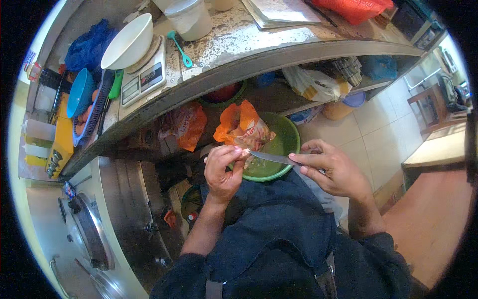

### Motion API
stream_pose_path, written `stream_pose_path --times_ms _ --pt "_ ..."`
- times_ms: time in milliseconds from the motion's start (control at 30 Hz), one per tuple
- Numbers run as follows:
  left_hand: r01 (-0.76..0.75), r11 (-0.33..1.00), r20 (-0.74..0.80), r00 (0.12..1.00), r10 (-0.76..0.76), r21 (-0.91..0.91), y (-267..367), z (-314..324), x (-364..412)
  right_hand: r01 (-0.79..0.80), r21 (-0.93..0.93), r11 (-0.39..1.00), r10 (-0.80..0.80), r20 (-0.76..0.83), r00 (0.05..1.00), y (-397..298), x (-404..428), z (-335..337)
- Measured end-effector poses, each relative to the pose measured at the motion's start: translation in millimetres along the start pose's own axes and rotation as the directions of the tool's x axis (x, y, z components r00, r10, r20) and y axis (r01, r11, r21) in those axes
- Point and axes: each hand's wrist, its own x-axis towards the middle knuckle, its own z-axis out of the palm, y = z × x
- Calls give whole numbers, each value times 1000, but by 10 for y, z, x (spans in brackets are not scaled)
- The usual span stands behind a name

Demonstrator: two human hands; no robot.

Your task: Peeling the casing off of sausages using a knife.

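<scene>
Pinched in the fingertips of my left hand (pixel 224 172) is a small pale piece of food (pixel 245 152), too small to name. My right hand (pixel 332 168) grips a knife (pixel 270 157), its blade pointing left with the tip at the pale piece. Both hands are over my lap at the near rim of a green plastic basin (pixel 295 149). An orange printed plastic bag (pixel 244 125), standing with its mouth open, rests in the basin's left side. What the bag holds is only partly visible.
Above runs a worn counter (pixel 231 52) with a kitchen scale (pixel 143 84), a white bowl (pixel 129 43), a teal spoon (pixel 181 50) and a blue bowl (pixel 80 93). Another orange bag (pixel 190 125) and a lidded tub (pixel 340 108) are below. A steel stove (pixel 89 231) stands left.
</scene>
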Motion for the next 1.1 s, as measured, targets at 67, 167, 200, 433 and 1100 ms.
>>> stream_pose_path --times_ms 67,167,200,433,1100 --pt "4 1000 1 1000 -4 -3 8 -6 0 13 -4 1000 -13 -30 999 25 -1 29" --pt "-12 1000 -3 1000 12 5 9 -12 2 3 -12 1000 -4 -33 999 12 10 39" --pt "-16 1000 1 1000 16 6 18 -6 11 0 -13 1000 -1 -36 999 13 6 36" --pt "-120 987 1 993 121 109 -7 2 10 19 -110 994 -31 -104 994 -16 32 93" --pt "432 814 230 901 -368 -388 158 166 -227 234 234 944 -182 -225 957 81 538 391"
